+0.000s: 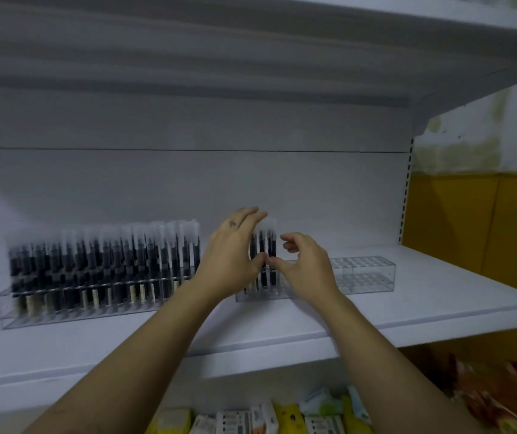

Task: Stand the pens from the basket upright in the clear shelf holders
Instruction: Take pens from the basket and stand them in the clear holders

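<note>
Two clear holders stand on the white shelf (407, 311). The left holder (47, 311) is packed with several upright black pens (103, 261) with pale caps. The right holder (363, 274) has a few upright pens (265, 245) at its left end and bare holes to the right. My left hand (232, 261) reaches around that small bunch from the left, fingers along the caps and thumb against the barrels. My right hand (307, 264) is just right of the bunch, thumb tip touching a pen low down, its other fingers loosely curled and apart from the pens. The basket is out of view.
A higher shelf (376, 42) overhangs the work area. Below the front edge sit several packaged goods (266, 418) and orange wrappers (495, 396). A slotted upright (406, 195) and a yellow wall panel (476, 220) bound the shelf on the right.
</note>
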Action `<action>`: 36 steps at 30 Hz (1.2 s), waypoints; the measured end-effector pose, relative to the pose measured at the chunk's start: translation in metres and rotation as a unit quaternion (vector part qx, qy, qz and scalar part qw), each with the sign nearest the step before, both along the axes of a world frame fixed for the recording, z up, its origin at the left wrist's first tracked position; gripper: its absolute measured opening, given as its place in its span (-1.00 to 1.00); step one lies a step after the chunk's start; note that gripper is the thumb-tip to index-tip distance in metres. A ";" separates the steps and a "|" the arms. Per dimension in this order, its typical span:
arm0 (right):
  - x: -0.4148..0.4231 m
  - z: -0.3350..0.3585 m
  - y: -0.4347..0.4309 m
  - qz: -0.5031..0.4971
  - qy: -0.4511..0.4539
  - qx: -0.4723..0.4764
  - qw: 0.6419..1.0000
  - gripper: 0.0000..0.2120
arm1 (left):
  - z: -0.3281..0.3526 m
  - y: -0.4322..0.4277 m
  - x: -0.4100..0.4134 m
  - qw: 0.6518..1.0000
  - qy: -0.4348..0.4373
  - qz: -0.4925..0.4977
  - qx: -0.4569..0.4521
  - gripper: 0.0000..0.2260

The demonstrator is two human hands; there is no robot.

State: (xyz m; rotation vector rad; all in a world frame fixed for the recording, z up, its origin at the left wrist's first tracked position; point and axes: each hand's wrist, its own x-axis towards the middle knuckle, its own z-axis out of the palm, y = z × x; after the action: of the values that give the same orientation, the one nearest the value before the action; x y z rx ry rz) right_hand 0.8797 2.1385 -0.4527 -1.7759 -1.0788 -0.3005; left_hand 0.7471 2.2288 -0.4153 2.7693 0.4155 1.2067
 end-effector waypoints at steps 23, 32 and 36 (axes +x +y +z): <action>-0.128 -0.141 -0.126 0.048 -0.083 -0.086 0.992 -0.58 | -0.184 -0.093 -0.134 0.999 0.003 -0.017 -0.044 -0.54; -0.144 -0.275 -0.115 0.085 0.026 -0.282 0.955 -0.50 | -0.307 -0.091 -0.151 0.964 0.159 0.036 -0.209 -0.43; -0.145 -0.333 -0.112 0.100 0.054 -0.355 0.928 -0.46 | -0.359 -0.087 -0.157 0.937 0.225 0.059 -0.262 -0.39</action>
State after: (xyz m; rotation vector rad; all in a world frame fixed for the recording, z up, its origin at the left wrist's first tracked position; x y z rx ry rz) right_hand 0.7344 2.0269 -0.7861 -2.2467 -1.3809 0.3628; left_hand 0.5898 2.1420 -0.7741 2.5319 0.8121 0.3681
